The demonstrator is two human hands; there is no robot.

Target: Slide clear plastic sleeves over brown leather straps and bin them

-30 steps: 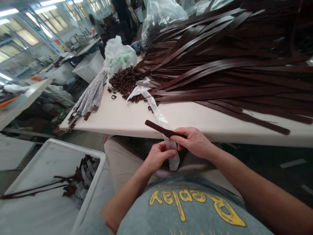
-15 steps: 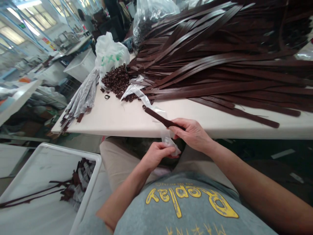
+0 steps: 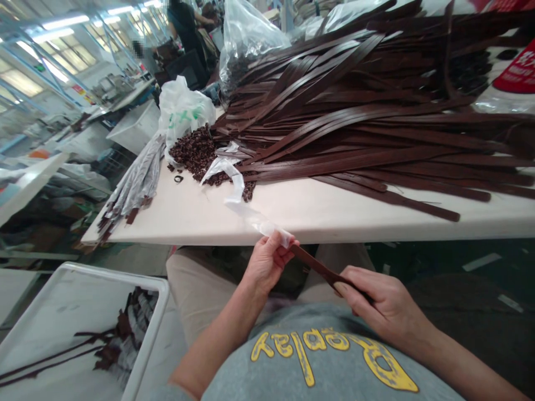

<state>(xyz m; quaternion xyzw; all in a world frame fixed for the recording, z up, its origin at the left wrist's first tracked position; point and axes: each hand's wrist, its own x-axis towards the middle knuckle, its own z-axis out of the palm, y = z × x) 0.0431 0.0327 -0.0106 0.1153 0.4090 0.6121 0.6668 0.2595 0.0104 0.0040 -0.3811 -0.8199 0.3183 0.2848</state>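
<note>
My left hand (image 3: 270, 259) pinches the near end of a narrow clear plastic sleeve (image 3: 261, 221), which trails back over the table edge. Closed around a dark brown strap (image 3: 315, 263) is my right hand (image 3: 376, 298). The strap's far tip meets the sleeve's end at my left fingers; whether it is inside the sleeve I cannot tell. Beyond my hands lies a big pile of similar brown straps (image 3: 334, 161) on the white table (image 3: 200, 217). A heap of small brown loops (image 3: 194, 153) sits at the pile's left end.
Sleeved straps (image 3: 136, 184) lie at the table's left end, beside a white plastic bag (image 3: 184, 103). A white bin (image 3: 69, 273) with more straps stands at lower left. Another clear bag (image 3: 246, 33) rests at the back. A person (image 3: 190, 33) works in the background.
My right hand has drawn back toward my body and right, swinging the strap's tip to my left hand. My left hand has risen slightly with the sleeve's end.
</note>
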